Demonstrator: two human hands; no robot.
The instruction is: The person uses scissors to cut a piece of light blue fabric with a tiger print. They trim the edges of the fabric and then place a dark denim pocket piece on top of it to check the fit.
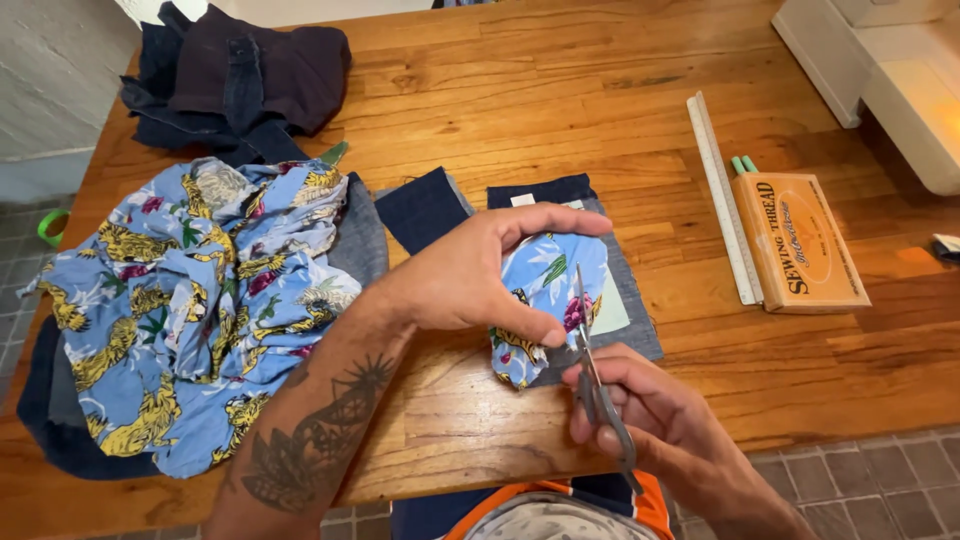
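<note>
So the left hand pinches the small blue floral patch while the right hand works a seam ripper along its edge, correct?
Not quite: in the head view the right hand holds scissors, not a seam ripper. The left hand does pinch the small blue floral patch, and the blades run along its edge.

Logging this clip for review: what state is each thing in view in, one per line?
Left hand: gripping the printed fabric piece, fingers curled over its top.
Right hand: holding the scissors.
Scissors: blades up, at the piece's edge; open or shut, cannot tell.
Printed fabric piece: bunched, held.
Printed garment: crumpled in a heap.
Dark clothes: piled.
Thread box: closed, lying flat.
Ruler: flat beside the box.
</note>
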